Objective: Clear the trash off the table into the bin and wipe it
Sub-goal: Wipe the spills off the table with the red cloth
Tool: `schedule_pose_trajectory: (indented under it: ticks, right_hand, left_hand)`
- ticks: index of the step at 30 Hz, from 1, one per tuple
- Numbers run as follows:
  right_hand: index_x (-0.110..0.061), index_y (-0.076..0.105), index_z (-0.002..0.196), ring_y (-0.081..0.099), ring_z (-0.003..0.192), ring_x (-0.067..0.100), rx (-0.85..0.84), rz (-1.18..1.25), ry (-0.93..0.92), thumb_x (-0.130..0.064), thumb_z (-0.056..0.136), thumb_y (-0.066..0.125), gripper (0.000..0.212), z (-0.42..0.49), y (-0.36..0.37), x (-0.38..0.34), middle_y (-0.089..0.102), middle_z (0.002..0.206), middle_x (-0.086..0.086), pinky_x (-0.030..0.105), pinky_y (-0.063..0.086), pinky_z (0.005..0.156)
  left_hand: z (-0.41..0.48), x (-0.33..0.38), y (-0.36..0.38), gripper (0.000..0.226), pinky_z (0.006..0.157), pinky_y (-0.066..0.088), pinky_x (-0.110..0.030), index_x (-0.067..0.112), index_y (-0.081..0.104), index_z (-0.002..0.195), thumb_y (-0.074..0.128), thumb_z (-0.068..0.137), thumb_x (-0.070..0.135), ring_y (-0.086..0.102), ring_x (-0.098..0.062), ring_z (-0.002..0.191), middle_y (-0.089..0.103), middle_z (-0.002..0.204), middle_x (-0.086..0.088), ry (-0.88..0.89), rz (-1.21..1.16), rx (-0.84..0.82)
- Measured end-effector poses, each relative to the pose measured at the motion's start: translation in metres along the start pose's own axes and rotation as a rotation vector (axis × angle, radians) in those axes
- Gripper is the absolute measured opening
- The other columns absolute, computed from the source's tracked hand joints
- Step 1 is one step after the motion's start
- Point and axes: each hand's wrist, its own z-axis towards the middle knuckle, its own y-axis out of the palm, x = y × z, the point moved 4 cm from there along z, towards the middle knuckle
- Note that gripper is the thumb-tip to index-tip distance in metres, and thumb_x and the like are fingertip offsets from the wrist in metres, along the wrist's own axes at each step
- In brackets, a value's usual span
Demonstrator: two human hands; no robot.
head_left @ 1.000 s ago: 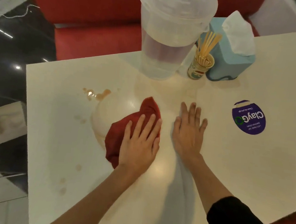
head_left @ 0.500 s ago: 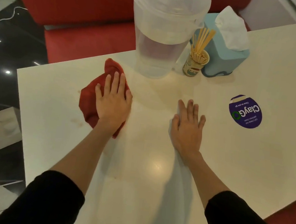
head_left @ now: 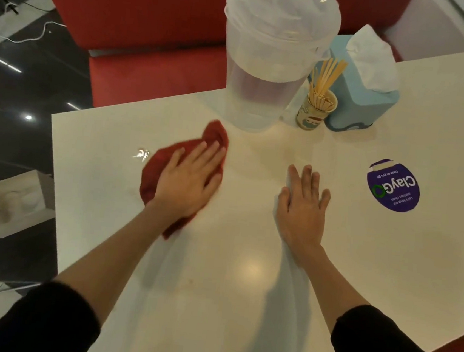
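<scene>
1. Red cloth (head_left: 163, 165) lies bunched on the cream table (head_left: 241, 291), towards its far left part, just in front of the clear plastic pitcher (head_left: 268, 65) and not touching it.
2. The left hand (head_left: 187, 182) presses flat on the cloth, fingers straight and slightly spread, pointing towards the pitcher.
3. The right hand (head_left: 303, 209) rests palm down on bare tabletop well to the right of the cloth, fingers straight and close together, holding nothing.
4. A small wet glint (head_left: 141, 153) shows on the table just left of the cloth.
5. Right of the pitcher stands a toothpick holder (head_left: 316, 110), with a blue tissue box (head_left: 358, 103) just beside it.
6. A round purple sticker (head_left: 393, 185) lies flat on the table, right of the right hand.
7. A white box (head_left: 10, 204) sits on the dark floor to the left of the table; what is inside it is too dim to tell.
</scene>
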Motion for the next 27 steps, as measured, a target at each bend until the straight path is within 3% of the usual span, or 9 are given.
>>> schedule_pose_trajectory:
  ticks: [10, 14, 18, 20, 24, 27]
  right_hand:
    - [-0.027, 0.018, 0.153, 0.005, 0.149, 0.02, 0.023, 0.006, -0.003, -0.035, 0.098, 0.017, 0.056, -0.001, 0.004, 0.002, 0.011, 0.162, 0.004, 0.048, 0.003, 0.118]
    - [-0.026, 0.019, 0.153, 0.006, 0.149, 0.022, 0.026, 0.002, -0.008, -0.036, 0.097, 0.013, 0.057, 0.0, 0.004, 0.001, 0.012, 0.161, 0.006, 0.048, 0.003, 0.118]
    - [-0.025, 0.023, 0.153, 0.011, 0.149, 0.024, 0.049, -0.034, -0.004, -0.037, 0.096, 0.01, 0.059, -0.002, 0.003, 0.0, 0.017, 0.16, 0.008, 0.05, 0.007, 0.118]
    - [-0.025, 0.021, 0.153, 0.01, 0.149, 0.024, 0.047, -0.041, -0.007, -0.038, 0.096, 0.008, 0.06, -0.001, 0.003, -0.001, 0.016, 0.161, 0.007, 0.049, 0.007, 0.118]
    - [-0.027, 0.018, 0.153, 0.006, 0.149, 0.021, 0.036, -0.03, -0.001, -0.037, 0.097, 0.011, 0.058, -0.002, 0.003, 0.0, 0.013, 0.161, 0.005, 0.048, 0.004, 0.119]
    - [-0.026, 0.017, 0.154, 0.005, 0.149, 0.022, 0.028, -0.024, -0.004, -0.036, 0.097, 0.014, 0.058, 0.0, 0.003, -0.001, 0.012, 0.161, 0.005, 0.048, 0.003, 0.119]
  left_hand:
    - [0.083, -0.039, -0.014, 0.056, 0.12, 0.007, -0.048, 0.024, 0.006, 0.156, 0.013, 0.103, 0.04, 0.005, -0.015, 0.15, 0.007, 0.163, 0.006, -0.266, -0.03, 0.007]
    - [0.042, -0.014, -0.009, 0.056, 0.119, 0.009, -0.048, 0.025, 0.013, 0.156, 0.015, 0.103, 0.042, 0.009, -0.016, 0.15, 0.012, 0.162, 0.008, -0.152, -0.051, 0.017]
    - [-0.037, 0.023, 0.001, 0.054, 0.115, 0.024, -0.045, 0.025, 0.032, 0.151, 0.023, 0.101, 0.042, 0.028, -0.014, 0.145, 0.029, 0.157, 0.008, 0.117, -0.034, 0.014]
    - [-0.04, 0.012, 0.001, 0.054, 0.116, 0.022, -0.044, 0.028, 0.027, 0.153, 0.021, 0.101, 0.043, 0.024, -0.012, 0.146, 0.025, 0.158, 0.01, 0.16, 0.0, -0.049]
    - [0.017, -0.023, -0.009, 0.057, 0.12, 0.004, -0.045, 0.032, 0.002, 0.155, 0.004, 0.1, 0.047, 0.002, -0.009, 0.15, 0.003, 0.162, 0.014, -0.083, -0.024, -0.031]
    - [0.049, -0.026, -0.012, 0.056, 0.12, 0.004, -0.049, 0.026, 0.004, 0.156, 0.009, 0.102, 0.042, 0.002, -0.015, 0.15, 0.005, 0.163, 0.009, -0.24, -0.022, -0.005]
